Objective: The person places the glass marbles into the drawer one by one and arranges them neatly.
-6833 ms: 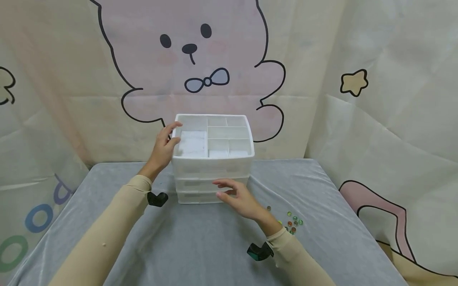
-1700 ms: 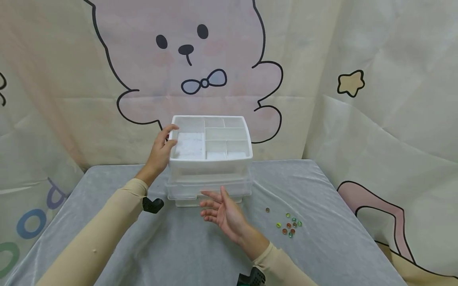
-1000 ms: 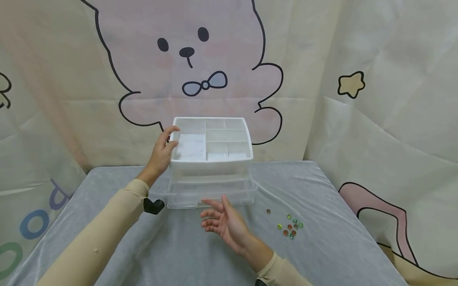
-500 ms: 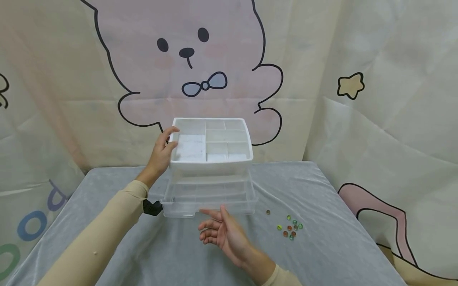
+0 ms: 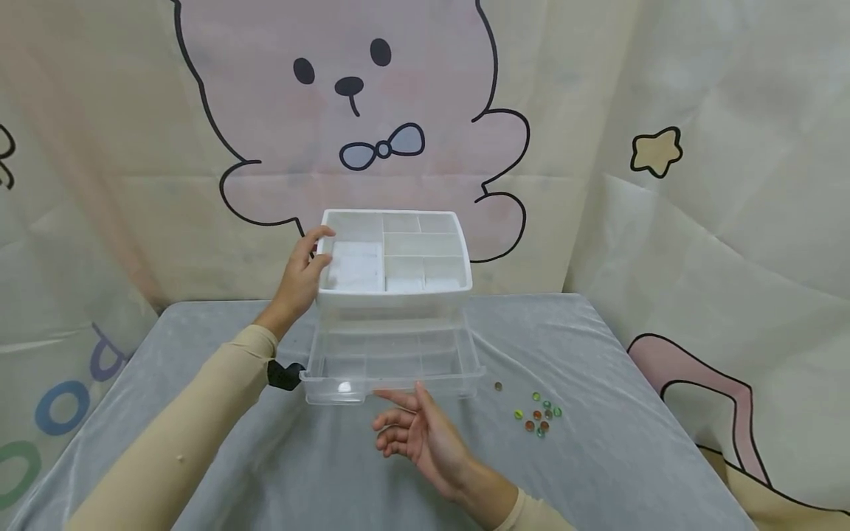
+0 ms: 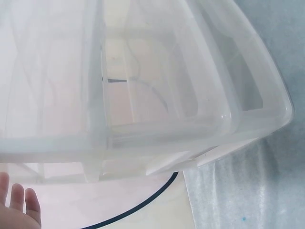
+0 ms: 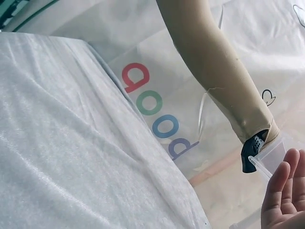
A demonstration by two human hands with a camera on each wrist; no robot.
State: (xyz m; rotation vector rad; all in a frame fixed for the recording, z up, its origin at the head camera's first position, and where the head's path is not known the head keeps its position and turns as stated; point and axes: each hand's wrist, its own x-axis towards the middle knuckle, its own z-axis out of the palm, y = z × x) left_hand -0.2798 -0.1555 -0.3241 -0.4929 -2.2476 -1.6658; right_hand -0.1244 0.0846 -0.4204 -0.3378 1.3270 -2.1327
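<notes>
A white plastic drawer organizer [image 5: 395, 293] with a divided top tray stands toward the back of the table. My left hand [image 5: 300, 274] grips the left side of its top rim, thumb and fingers at the edge; its fingertips show in the left wrist view beside the translucent body [image 6: 157, 95]. A clear drawer [image 5: 332, 389] with inner dividers sticks far out of the front. My right hand [image 5: 425, 439] holds that drawer at its front lip, thumb and index finger there, the other fingers loosely bent below. In the right wrist view its fingers [image 7: 279, 188] are by the drawer's corner.
Several glass marbles [image 5: 541, 417], green, orange and yellow, lie to the right of the organizer. A grey cloth [image 5: 279, 457] covers the table. Behind it hangs a printed curtain [image 5: 558, 59] with a bear. The left wrist wears a black device [image 5: 285, 376].
The drawers were all in at the oldest frame. Since then my right hand has drawn one drawer out toward me. My left hand has stayed on the organizer's rim.
</notes>
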